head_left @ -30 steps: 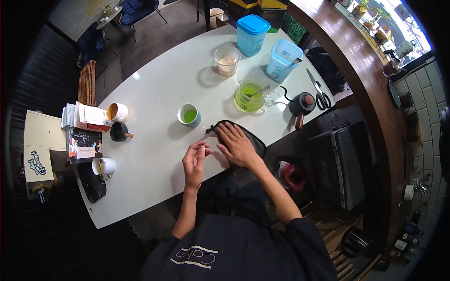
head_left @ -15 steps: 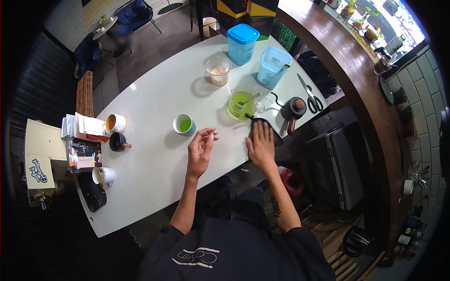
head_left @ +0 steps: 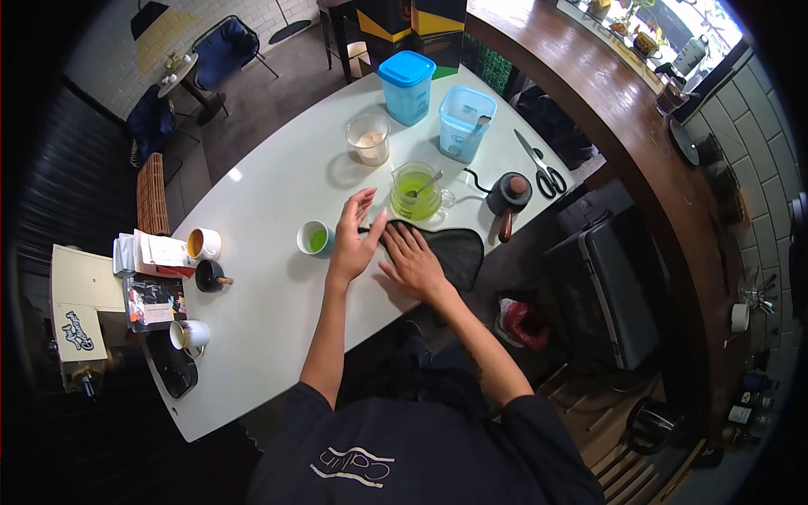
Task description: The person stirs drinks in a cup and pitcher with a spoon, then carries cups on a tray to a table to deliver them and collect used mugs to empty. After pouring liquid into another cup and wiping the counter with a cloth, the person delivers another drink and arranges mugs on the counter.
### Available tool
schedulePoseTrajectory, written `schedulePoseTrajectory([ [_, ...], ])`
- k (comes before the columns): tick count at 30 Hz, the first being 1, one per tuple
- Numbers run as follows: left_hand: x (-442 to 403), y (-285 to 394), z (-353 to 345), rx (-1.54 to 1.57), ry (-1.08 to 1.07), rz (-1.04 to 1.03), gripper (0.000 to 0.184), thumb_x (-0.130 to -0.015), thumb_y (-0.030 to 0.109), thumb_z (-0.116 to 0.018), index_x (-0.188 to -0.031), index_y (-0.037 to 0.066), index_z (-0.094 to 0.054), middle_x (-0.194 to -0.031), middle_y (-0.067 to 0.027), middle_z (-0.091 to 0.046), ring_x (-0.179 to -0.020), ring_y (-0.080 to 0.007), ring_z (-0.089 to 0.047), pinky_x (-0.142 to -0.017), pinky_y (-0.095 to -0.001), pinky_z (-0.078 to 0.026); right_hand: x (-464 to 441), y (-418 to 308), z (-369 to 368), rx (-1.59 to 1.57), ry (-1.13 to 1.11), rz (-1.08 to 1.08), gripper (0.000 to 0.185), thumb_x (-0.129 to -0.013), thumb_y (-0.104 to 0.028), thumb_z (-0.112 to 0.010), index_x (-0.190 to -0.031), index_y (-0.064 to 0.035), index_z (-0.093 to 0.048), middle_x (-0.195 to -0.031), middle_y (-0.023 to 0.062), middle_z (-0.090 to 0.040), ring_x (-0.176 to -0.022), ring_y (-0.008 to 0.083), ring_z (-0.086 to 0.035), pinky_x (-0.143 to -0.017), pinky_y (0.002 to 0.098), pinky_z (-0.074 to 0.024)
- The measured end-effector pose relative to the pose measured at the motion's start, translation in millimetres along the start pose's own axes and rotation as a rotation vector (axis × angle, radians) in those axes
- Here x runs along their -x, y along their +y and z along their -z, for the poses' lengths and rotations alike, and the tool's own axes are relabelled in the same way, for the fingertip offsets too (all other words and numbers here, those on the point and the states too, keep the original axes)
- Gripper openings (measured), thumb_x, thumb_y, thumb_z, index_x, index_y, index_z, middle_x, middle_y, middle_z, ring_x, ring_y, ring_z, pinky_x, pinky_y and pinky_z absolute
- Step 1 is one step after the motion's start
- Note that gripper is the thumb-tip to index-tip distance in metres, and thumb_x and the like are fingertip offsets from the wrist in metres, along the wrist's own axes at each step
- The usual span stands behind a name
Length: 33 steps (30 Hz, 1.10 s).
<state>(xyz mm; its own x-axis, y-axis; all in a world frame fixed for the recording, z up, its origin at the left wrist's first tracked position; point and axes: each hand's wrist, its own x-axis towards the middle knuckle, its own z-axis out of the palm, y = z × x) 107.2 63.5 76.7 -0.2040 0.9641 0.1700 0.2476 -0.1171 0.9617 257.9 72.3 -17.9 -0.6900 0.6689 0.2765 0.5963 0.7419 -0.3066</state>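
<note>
Evidently, the item in hand is a black cloth (head_left: 461,255), lying on the desk (head_left: 261,311) at the near edge, just on the wearer's side of the glass pitcher (head_left: 414,195). Whether it overhangs the edge cannot be confirmed.

Handling, as judged: light, soft and limp, not fragile, with little tendency to slip. Recommended hold: the broad right-hand portion, gathered between fingers and palm; a corner pinch would probably leave the remainder sagging.

Right hand (head_left: 416,264): palm down, fingers extended, laid on the cloth's left portion without gripping it.

Left hand (head_left: 354,241): open, thumb apart from lightly bent fingers, beside the cloth's left end; nothing visible within it, contact with the cloth undetermined.
</note>
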Motion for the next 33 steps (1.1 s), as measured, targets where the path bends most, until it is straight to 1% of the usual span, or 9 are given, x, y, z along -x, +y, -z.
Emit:
schedulePoseTrajectory([
  [5, -27, -22, -11, -0.370, -0.149, -0.033, 0.086, -0.080, 0.028, -0.078, -0.146, 0.002, -0.030, -0.144, -0.0238, -0.041, -0.134, -0.0370, -0.042, -0.111, -0.0428, -0.036, 63, -14, 24, -0.067, -0.046, -0.069, 0.063, -0.096, -0.041, -0.051, -0.144, -0.0010, -0.039, -0.151, 0.0137, -0.039, -0.142, 0.0288, -0.033, -0.117, 0.0430, -0.0239],
  [6, -34, -27, -13, -0.402, -0.193, -0.017, 0.102, -0.073, 0.035, -0.083, -0.149, 0.002, -0.023, -0.147, -0.0251, -0.037, -0.136, -0.0386, -0.039, -0.112, -0.0429, -0.034, 67, -9, 28, -0.071, -0.055, -0.085, 0.062, -0.097, -0.039, -0.050, -0.144, -0.0011, -0.038, -0.151, 0.0133, -0.039, -0.142, 0.0288, -0.032, -0.117, 0.0432, -0.0234],
  [10, -57, -39, -30, -0.462, -0.193, -0.122, 0.106, -0.069, 0.038, -0.085, -0.148, 0.000, -0.025, -0.146, -0.0254, -0.038, -0.134, -0.0387, -0.042, -0.111, -0.0428, -0.036, 56, 17, 36, -0.018, -0.032, -0.166, 0.060, -0.098, -0.037, -0.048, -0.145, -0.0012, -0.037, -0.151, 0.0136, -0.038, -0.142, 0.0294, -0.032, -0.118, 0.0438, -0.0223],
  [13, -70, -41, -42, -0.488, -0.177, -0.069, 0.106, -0.068, 0.040, -0.085, -0.147, -0.001, -0.027, -0.143, -0.0244, -0.044, -0.131, -0.0387, -0.045, -0.109, -0.0432, -0.038, 43, 30, 33, 0.011, -0.003, -0.225, 0.059, -0.099, -0.038, -0.047, -0.144, -0.0008, -0.039, -0.151, 0.0146, -0.039, -0.142, 0.0296, -0.032, -0.117, 0.0441, -0.0222],
  [16, -78, -43, -44, -0.493, -0.169, -0.089, 0.097, -0.068, 0.043, -0.085, -0.141, 0.002, -0.036, -0.138, -0.0195, -0.051, -0.126, -0.0370, -0.050, -0.104, -0.0444, -0.042, 37, 33, 27, 0.007, 0.010, -0.244, 0.060, -0.098, -0.040, -0.047, -0.144, -0.0005, -0.039, -0.151, 0.0154, -0.039, -0.142, 0.0315, -0.031, -0.117, 0.0455, -0.0220],
  [20, -88, -43, -48, -0.559, -0.153, -0.070, 0.090, -0.068, 0.046, -0.084, -0.136, 0.006, -0.040, -0.135, -0.0150, -0.054, -0.123, -0.0352, -0.053, -0.100, -0.0451, -0.045, 47, 11, 21, -0.027, -0.042, -0.203, 0.063, -0.098, -0.043, -0.045, -0.146, -0.0014, -0.037, -0.153, 0.0151, -0.035, -0.144, 0.0346, -0.027, -0.118, 0.0487, -0.0177],
  [25, -104, -46, -53, -0.565, -0.174, -0.071, 0.093, -0.067, 0.047, -0.084, -0.137, 0.007, -0.038, -0.135, -0.0151, -0.055, -0.123, -0.0353, -0.053, -0.099, -0.0454, -0.046, 68, -34, 22, -0.117, -0.053, -0.084, 0.063, -0.098, -0.043, -0.047, -0.143, -0.0007, -0.041, -0.151, 0.0131, -0.039, -0.144, 0.0321, -0.028, -0.118, 0.0467, -0.0200],
  [29, -113, -49, -54, -0.559, -0.187, -0.080, 0.091, -0.067, 0.046, -0.085, -0.135, 0.007, -0.038, -0.132, -0.0169, -0.056, -0.121, -0.0364, -0.055, -0.098, -0.0461, -0.047, 65, 2, 23, -0.071, -0.063, -0.053, 0.060, -0.097, -0.039, -0.049, -0.145, -0.0040, -0.040, -0.153, 0.0117, -0.037, -0.143, 0.0292, -0.030, -0.118, 0.0442, -0.0211],
  [33, -108, -50, -55, -0.553, -0.186, -0.033, 0.097, -0.067, 0.046, -0.084, -0.141, 0.007, -0.034, -0.134, -0.0189, -0.055, -0.122, -0.0374, -0.055, -0.099, -0.0464, -0.046, 46, 49, 41, 0.052, -0.072, -0.223, 0.063, -0.098, -0.037, -0.049, -0.148, -0.0038, -0.033, -0.154, 0.0136, -0.034, -0.144, 0.0304, -0.029, -0.118, 0.0443, -0.0202],
])
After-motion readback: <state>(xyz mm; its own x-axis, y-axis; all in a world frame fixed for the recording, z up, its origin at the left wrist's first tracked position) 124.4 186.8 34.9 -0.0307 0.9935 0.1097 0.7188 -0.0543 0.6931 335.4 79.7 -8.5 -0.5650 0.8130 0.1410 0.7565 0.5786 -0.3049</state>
